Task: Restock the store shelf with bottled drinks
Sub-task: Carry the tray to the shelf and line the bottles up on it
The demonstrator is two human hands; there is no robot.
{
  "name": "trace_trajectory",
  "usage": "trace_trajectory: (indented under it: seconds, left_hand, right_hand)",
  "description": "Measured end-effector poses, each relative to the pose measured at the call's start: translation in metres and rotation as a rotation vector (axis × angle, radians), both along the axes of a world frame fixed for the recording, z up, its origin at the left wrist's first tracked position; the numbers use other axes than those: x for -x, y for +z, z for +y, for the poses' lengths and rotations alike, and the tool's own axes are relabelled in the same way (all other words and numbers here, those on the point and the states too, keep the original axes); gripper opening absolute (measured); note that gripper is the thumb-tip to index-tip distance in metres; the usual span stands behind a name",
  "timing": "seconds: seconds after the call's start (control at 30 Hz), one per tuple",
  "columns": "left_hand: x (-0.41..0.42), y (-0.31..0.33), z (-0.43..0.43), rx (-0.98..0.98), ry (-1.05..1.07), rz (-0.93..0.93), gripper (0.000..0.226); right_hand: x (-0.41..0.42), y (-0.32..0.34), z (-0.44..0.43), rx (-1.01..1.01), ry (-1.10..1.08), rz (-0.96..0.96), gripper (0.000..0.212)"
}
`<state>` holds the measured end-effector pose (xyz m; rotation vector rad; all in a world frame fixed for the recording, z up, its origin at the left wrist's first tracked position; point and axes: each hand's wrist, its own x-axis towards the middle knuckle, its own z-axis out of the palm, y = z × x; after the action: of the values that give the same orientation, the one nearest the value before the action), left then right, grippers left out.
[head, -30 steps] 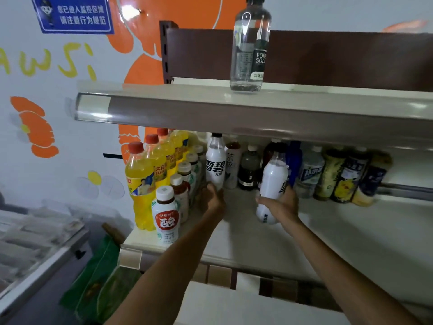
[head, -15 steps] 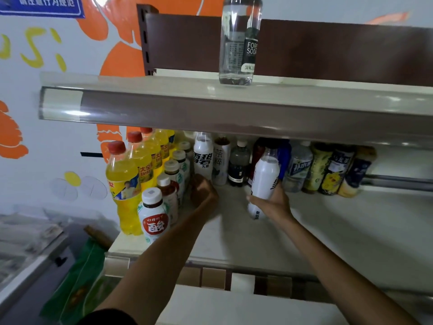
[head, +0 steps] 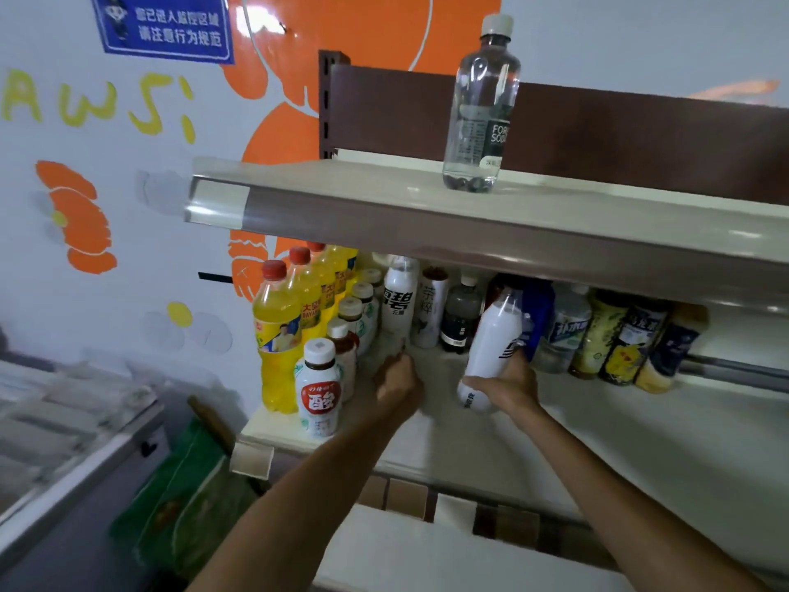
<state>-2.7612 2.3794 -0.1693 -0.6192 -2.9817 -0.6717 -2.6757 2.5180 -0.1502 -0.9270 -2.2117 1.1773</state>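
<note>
My right hand (head: 510, 386) grips a white bottle (head: 491, 348) round its lower half. The bottle is tilted, its clear top leaning back under the upper shelf (head: 469, 241). My left hand (head: 397, 380) has its fingers curled and hovers just in front of the foot of a white Sprite bottle (head: 399, 301), holding nothing that I can see. Both hands are over the lower shelf (head: 640, 442). A row of mixed bottles (head: 563, 331) lines its back. Yellow drinks with red caps (head: 277, 331) stand at its left end.
A clear soda water bottle (head: 480, 108) stands alone on the upper shelf. A small white bottle with a red label (head: 318, 390) stands at the lower shelf's front left. A chest freezer (head: 64, 442) and green bags (head: 183, 506) are at lower left.
My left hand has drawn back a little from the Sprite bottle's foot. My right hand still holds the white bottle, tilted, in about the same spot. The view has shifted.
</note>
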Motion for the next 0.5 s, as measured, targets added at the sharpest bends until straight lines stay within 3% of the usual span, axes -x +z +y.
trace_trajectory:
  seconds: [0.13, 0.23, 0.4, 0.5]
  left_hand:
    - [-0.039, 0.013, -0.025, 0.119, 0.021, -0.044, 0.028]
    - [-0.052, 0.007, -0.040, 0.240, -0.086, -0.050, 0.034]
    - [-0.050, -0.001, -0.066, 0.246, -0.263, -0.056, 0.032]
    - [-0.036, 0.003, -0.077, 0.271, -0.374, -0.156, 0.039]
  right_hand:
    - [0.027, 0.011, -0.032, 0.006, 0.061, 0.004, 0.091]
    - [0.049, 0.015, -0.056, 0.020, 0.120, -0.001, 0.094]
    - [0.073, 0.013, -0.091, -0.002, 0.129, -0.039, 0.086]
    - [0.081, 0.011, -0.100, -0.046, 0.125, -0.051, 0.077]
